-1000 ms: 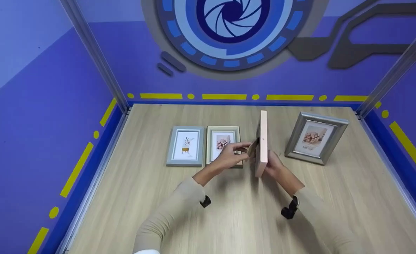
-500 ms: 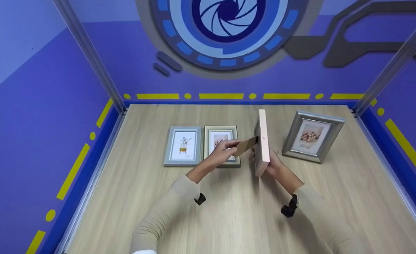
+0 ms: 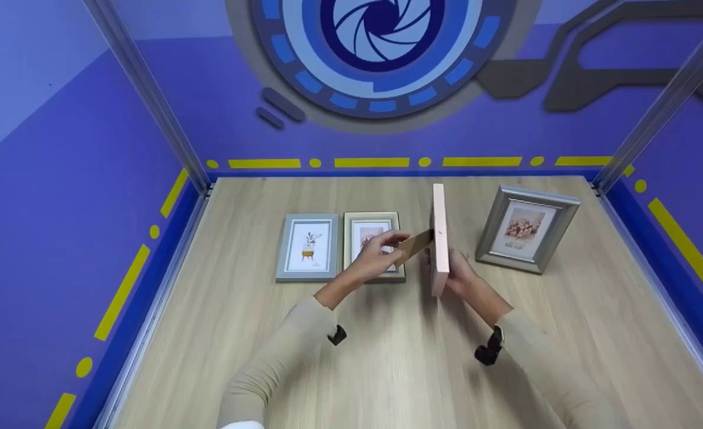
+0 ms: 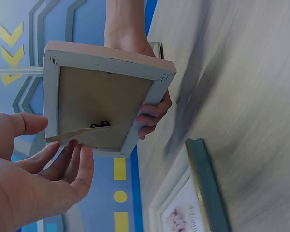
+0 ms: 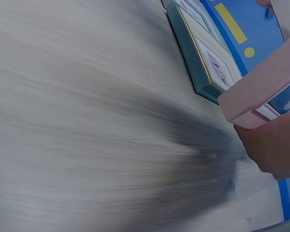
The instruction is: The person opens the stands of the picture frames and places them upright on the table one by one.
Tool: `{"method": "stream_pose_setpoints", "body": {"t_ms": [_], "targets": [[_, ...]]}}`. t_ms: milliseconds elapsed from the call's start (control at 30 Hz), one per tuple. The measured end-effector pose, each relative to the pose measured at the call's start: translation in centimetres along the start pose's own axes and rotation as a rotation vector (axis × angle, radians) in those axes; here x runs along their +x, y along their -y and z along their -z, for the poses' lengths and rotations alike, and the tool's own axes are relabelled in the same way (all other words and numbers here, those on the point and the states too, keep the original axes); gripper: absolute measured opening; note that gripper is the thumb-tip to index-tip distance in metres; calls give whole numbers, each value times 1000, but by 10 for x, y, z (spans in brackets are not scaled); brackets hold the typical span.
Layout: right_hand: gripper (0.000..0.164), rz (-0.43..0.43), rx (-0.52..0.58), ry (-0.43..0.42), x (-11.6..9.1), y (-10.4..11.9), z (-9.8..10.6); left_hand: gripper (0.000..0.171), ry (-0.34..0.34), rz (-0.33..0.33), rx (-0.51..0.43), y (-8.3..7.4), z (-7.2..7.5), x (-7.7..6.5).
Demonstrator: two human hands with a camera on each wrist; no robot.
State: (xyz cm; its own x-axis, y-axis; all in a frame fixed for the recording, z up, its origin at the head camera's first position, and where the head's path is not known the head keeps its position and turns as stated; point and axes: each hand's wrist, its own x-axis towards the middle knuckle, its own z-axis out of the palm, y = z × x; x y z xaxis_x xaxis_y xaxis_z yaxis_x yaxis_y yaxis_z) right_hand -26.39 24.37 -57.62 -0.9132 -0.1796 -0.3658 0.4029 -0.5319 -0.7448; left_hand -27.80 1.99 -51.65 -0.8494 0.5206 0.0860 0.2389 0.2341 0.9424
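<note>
My right hand (image 3: 462, 275) grips a pink picture frame (image 3: 440, 238) and holds it upright, edge-on to the head camera. In the left wrist view its fingers curl round the side of the frame's brown back panel (image 4: 94, 99). A brown easel stand (image 3: 416, 245) sticks out from that back, joined at a small black hinge (image 4: 100, 124). My left hand (image 3: 376, 259) is at the stand's free end. Its fingertips (image 4: 73, 144) lie close under the stand, seemingly touching it, and the thumb is apart from it. The picture side is mostly hidden.
A blue-grey frame (image 3: 283, 250) and a gold-edged frame (image 3: 401, 223) lie side by side on the wooden table (image 3: 387, 369), left of the pink one. At the right a silver frame (image 3: 557, 238) stands tilted back. Blue walls (image 3: 167, 119) enclose the table.
The stand has swung further out from the pink frame's back. My left hand has moved left with it, then loosened. The right hand keeps its grip, and the frame has turned slightly.
</note>
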Motion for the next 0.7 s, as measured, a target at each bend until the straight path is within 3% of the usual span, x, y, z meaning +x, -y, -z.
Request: {"method": "stream_pose_setpoints", "body": {"t_ms": [100, 200, 433, 700], "targets": [[31, -22, -8, -76, 5, 2, 0, 38, 2, -91, 109, -8, 1, 2], [25, -32, -2, -100, 10, 2, 1, 37, 10, -126, 154, -16, 1, 4], [12, -27, 16, -128, 12, 2, 4, 39, 67, -60, 94, -22, -3, 5], [38, -4, 22, -209, 9, 14, 1, 33, -32, -4, 148, -15, -1, 10]]}}
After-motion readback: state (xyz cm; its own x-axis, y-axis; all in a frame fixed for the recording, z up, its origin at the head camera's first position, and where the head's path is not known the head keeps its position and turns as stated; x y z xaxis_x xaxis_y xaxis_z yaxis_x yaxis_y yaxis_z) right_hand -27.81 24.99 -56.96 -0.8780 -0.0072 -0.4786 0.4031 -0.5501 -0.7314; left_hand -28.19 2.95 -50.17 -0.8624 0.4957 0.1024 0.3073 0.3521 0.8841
